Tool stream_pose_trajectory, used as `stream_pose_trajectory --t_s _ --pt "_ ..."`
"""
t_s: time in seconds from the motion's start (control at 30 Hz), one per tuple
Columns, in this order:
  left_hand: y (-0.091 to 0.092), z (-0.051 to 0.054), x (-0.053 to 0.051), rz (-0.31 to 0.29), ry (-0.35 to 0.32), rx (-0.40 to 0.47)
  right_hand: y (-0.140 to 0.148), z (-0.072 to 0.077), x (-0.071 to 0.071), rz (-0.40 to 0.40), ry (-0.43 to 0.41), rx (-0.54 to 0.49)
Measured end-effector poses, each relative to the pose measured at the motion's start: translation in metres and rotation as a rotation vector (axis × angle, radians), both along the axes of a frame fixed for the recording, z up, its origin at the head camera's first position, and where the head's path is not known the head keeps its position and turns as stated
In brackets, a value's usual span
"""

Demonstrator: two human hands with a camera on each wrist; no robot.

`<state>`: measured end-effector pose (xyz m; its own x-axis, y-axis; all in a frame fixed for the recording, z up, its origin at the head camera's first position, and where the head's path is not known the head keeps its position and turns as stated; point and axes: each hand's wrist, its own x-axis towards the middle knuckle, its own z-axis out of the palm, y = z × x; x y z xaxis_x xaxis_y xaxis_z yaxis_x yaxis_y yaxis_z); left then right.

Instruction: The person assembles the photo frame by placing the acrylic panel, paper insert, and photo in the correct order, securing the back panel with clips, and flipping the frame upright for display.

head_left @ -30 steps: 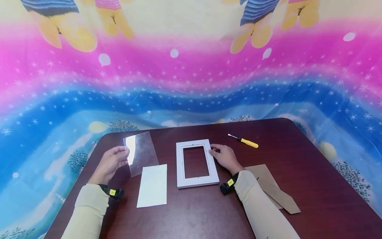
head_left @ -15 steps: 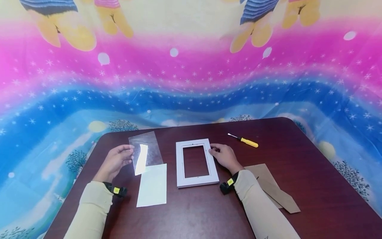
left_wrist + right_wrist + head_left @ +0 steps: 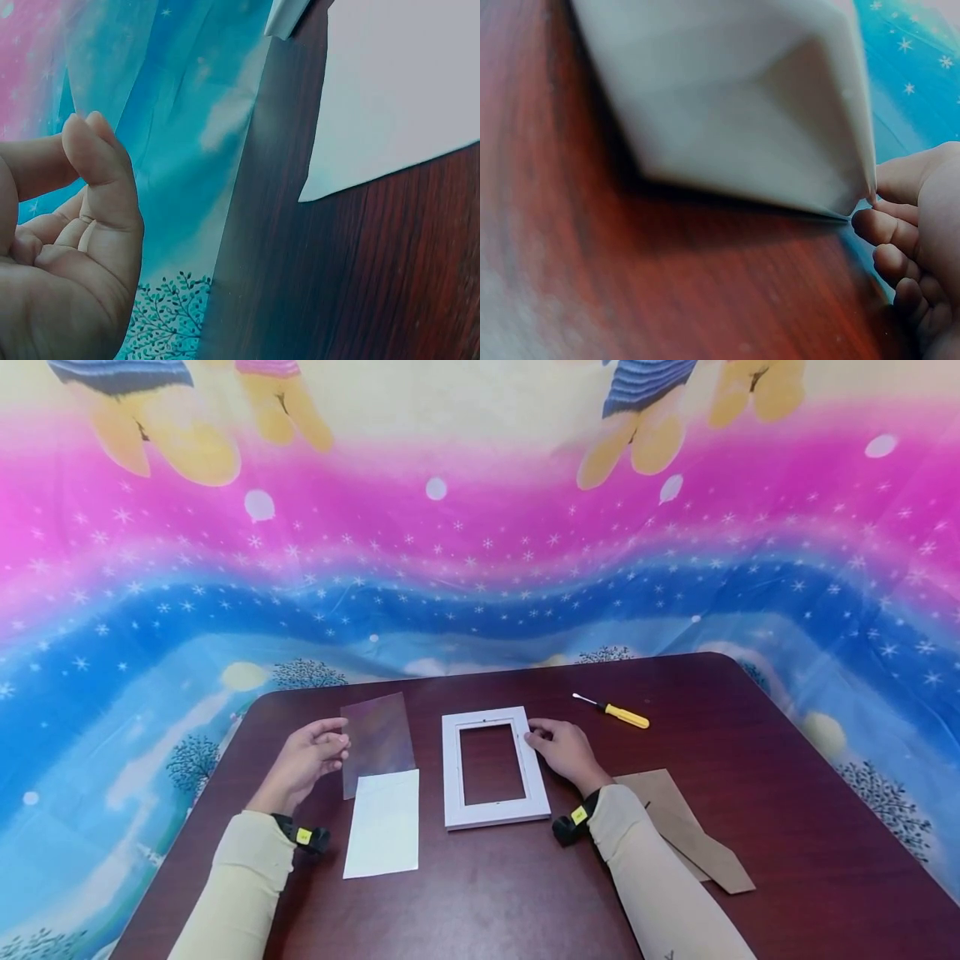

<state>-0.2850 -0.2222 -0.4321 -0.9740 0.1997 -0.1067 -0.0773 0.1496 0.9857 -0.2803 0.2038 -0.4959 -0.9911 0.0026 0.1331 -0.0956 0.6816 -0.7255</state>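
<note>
In the head view my left hand pinches the left edge of a clear plastic sheet, tilted up above the table. The sheet's lower part reaches the top of a white paper card lying flat. The left wrist view shows thumb and finger of the left hand meeting at the see-through sheet. To the right, a white picture frame lies with its opening bare to the tabletop. My right hand grips the frame's right edge between thumb and fingers, near its upper corner.
A yellow-handled screwdriver lies at the back right. Beside the right forearm, partly covered by it, is a brown backing board with its stand leg. The dark wooden table ends at a patterned cloth.
My left hand has moved right with the plastic sheet, bringing it closer to the frame. The bright glare on the sheet is gone. The right hand and the frame stay put.
</note>
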Motion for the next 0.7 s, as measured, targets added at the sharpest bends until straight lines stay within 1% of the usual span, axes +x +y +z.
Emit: stream_pose_trajectory --t_s 0.2,0.4,0.53,0.7 --pt "0.009 0.0 -0.001 -0.006 0.003 -0.004 0.001 0.0 0.0 -0.002 0.007 -0.005" --pt "0.016 -0.005 -0.002 0.0 -0.015 -0.015 0.001 0.0 0.0 -0.003 0.009 -0.006" --pt "0.02 -0.008 -0.003 -0.001 -0.016 0.002 0.0 0.0 0.0 -0.005 0.007 -0.001" --pt "0.027 -0.008 -0.003 -0.005 -0.008 0.026 -0.001 0.001 0.0 -0.006 -0.001 -0.008"
